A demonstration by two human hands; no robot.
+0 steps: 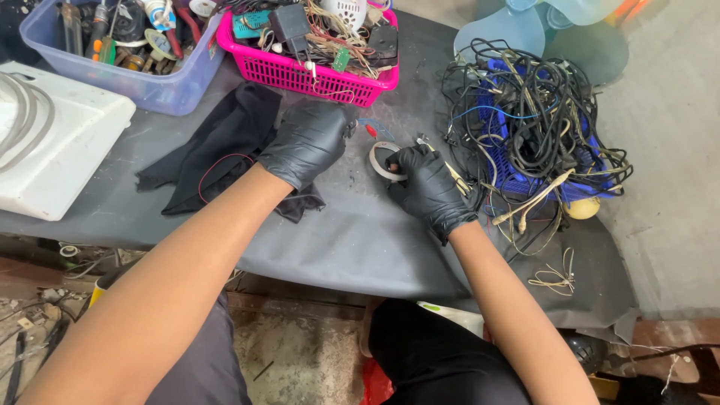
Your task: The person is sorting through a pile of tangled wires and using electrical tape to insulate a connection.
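Work surface: a table draped in dark grey sheeting (360,240) over a littered floor. Nearest, the gloved right hand (429,187) pinches a roll of pale tape (384,160) lying flat on the sheet. Just beyond, the gloved left hand (309,141) is curled shut over something small, not identifiable, beside a black cloth (225,142). Judged step: taping a lead; next, the tape end must be freed. Farther: tangled wires (525,120), pink basket (307,75), blue bin (142,86).
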